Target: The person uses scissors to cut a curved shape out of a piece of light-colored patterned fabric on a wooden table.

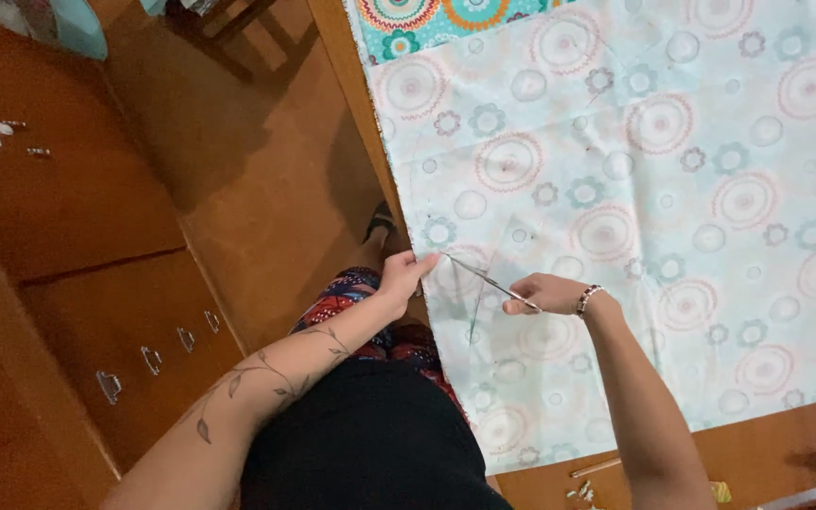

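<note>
A large sheet of pale printed fabric (pixel 635 189), patterned with circles and small flowers, is spread flat over the table (pixel 767 453), whose wooden top shows along the fabric's near edge and at its left edge. A pair of scissors (pixel 488 280) is held in the right hand (pixel 542 293), which is closed around the handles; the blades are pointed towards the fabric's left edge and lie over the cloth. The left hand (pixel 402 275) is pinched on that left edge of the fabric, just beside the blade tips, with the cloth gripped and drawn slightly taut.

As a judgement from how the cloth lies, the cutting appears to be at an early stage: a short slit or fold line seems to run from the scissors towards the near side, while by far the greater part of the fabric, beyond and to the right of the scissors, is seen whole and uncut. Whether the faint curved line beyond the scissors is a marked cutting line cannot be told for certain.

Of containers, only a wooden chest of drawers (pixel 96 283) is seen, well to the left of the fabric across the floor; its drawers are shut, so nothing of their contents is shown. A few small scraps (pixel 582 491) are scattered on the table beside the fabric's near edge.
</note>
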